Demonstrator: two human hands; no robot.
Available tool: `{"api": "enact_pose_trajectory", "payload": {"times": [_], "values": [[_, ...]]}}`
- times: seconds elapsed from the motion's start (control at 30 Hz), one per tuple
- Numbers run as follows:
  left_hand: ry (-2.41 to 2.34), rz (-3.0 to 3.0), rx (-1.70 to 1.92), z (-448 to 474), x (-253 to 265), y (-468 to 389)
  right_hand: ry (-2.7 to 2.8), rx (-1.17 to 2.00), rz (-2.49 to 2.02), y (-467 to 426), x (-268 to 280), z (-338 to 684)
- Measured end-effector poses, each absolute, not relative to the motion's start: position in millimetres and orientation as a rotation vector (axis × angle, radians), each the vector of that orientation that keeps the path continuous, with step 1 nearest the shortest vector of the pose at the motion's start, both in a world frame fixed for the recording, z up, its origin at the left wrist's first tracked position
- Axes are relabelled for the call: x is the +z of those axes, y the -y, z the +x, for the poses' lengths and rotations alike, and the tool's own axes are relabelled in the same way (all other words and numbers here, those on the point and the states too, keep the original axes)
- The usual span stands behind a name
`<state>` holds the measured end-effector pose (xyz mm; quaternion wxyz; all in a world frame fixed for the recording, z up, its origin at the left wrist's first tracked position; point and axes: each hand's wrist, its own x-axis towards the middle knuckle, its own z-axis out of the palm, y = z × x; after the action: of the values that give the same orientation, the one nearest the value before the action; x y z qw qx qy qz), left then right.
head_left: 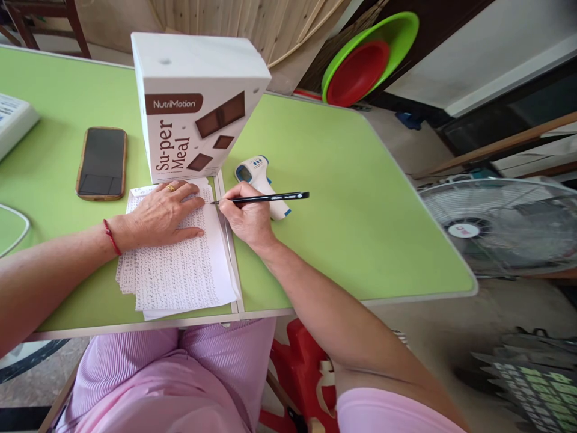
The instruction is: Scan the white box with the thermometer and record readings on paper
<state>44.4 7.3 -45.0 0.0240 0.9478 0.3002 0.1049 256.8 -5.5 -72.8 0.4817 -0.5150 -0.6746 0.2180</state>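
Several sheets of paper (pixel 184 276), covered in rows of handwriting, lie stacked near the table's front edge. My left hand (pixel 166 213) rests flat on the upper part of the stack with its fingers spread. A black pen (pixel 279 196) is pinched in my right hand (pixel 247 216), its tip at the right side of the top sheet, close to my left fingertips. Just behind my right hand lies a white and blue infrared thermometer (pixel 256 171), partly covered by that hand.
A white box (pixel 202 66) stands upright behind the papers on the green table (pixel 351 240). To the left are a phone (pixel 103 162), a white cable (pixel 22 219) and a white device (pixel 13 123). A fan (pixel 505 228) stands beyond the table's right edge.
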Motion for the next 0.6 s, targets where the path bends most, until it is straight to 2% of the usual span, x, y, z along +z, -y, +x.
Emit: {"api": "enact_pose_trajectory", "payload": {"times": [0.27, 0.43, 0.5, 0.6], "values": [[-0.873, 2.922, 0.344, 41.0, -44.7, -9.9, 1.601, 0.41, -1.191, 1.3, -76.0, 266.7], [-0.761, 2.945, 0.438, 37.6, -45.7, -11.8, 1.854, 0.261, -1.154, 0.0, -72.5, 275.0], [-0.739, 2.953, 0.667, 36.5, -43.1, -12.0, 1.982, 0.171, -1.164, -0.3, -72.0, 277.4], [-0.884, 2.852, 1.315, 32.9, -38.8, -14.2, 2.152, 0.09, -1.224, -1.1, -72.3, 280.0]]}}
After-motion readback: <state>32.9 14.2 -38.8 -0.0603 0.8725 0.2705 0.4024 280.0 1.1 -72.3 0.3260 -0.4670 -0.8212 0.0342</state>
